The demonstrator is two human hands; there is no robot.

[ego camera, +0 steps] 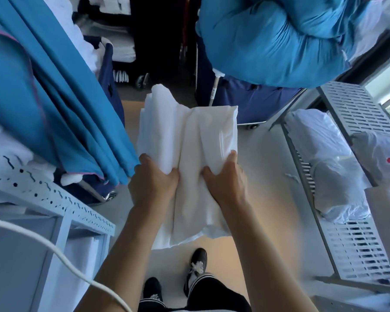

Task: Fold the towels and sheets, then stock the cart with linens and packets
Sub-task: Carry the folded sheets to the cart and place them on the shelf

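Folded linen: a white folded sheet bundle [189, 158] is held in the air, above the floor and the person's shoes, already folded into a thick rectangular stack.
Left hand [154, 181]: fingers curled under the bundle's near left edge, thumb pressed on top.
Right hand [225, 179]: fingers wrapped round the bundle's near right edge, thumb on top.
Done so far: this one piece looks folded; it is not yet set down anywhere.
Left to do: by my judgement it must be stocked on a cart; packets are not visible.
Left of the bundle: hanging teal fabric [54, 97] and a perforated white shelf unit [54, 201].
Right of the bundle: a slatted metal rack [356, 251] carrying plastic-wrapped white linen [329, 167].
Beyond the bundle: a stuffed blue laundry bag [279, 39] over a navy cart [252, 102].
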